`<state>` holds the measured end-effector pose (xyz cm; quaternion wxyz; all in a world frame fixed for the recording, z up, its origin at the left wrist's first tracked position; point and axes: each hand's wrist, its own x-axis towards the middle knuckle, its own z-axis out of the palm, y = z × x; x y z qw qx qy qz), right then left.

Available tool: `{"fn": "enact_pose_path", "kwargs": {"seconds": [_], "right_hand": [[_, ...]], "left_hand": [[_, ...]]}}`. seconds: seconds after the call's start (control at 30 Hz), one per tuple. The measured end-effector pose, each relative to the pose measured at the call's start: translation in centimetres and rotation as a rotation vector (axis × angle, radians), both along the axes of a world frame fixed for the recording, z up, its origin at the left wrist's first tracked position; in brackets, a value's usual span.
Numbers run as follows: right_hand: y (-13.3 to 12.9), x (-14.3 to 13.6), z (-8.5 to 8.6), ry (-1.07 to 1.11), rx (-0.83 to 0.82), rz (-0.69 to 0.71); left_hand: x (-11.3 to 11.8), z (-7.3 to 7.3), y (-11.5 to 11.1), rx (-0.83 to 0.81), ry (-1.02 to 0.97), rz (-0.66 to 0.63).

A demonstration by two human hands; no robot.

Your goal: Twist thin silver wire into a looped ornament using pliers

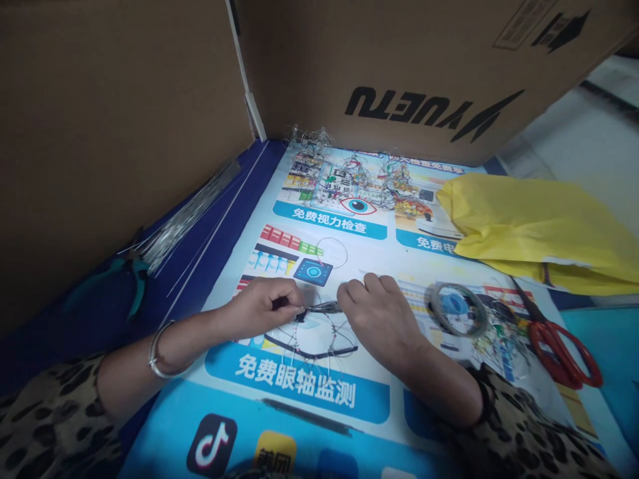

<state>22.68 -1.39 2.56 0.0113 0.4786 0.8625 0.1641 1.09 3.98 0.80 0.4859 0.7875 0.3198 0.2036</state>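
Observation:
My left hand (267,306) is closed in a pinch on a fine wire, with a small black piece just under the fingertips. Opposite it, my right hand (379,319) is wrapped round a slim metal tool (324,307) that looks like needle-nose pliers; its handles are hidden in the palm. The tool's tips reach to the left fingertips. Below and between the hands is a wire piece (312,352) with thin looping strands and small beads. A thin wire loop (333,253) lies beyond the hands.
Green-handled pliers (137,283) and a bundle of straight wires (192,216) lie left. To the right are a tape roll (458,311), red-handled scissors (562,349), a beaded wire pile (504,342) and a yellow bag (539,223). Beaded wire pieces (354,173) sit before the cardboard box (399,60).

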Motion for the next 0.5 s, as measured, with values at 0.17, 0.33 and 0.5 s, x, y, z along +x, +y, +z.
{"fn": "enact_pose_path", "kwargs": {"seconds": [0.17, 0.33, 0.5], "right_hand": [[0.04, -0.01, -0.05, -0.009, 0.014, 0.002], [0.12, -0.1, 0.11, -0.01, 0.012, 0.011], [0.16, -0.26, 0.34, -0.017, -0.002, 0.006]], "left_hand": [[0.07, 0.17, -0.14, 0.019, 0.054, 0.036], [0.13, 0.52, -0.22, 0.018, 0.12, 0.056], [0.07, 0.42, -0.09, -0.011, 0.131, 0.005]]}}
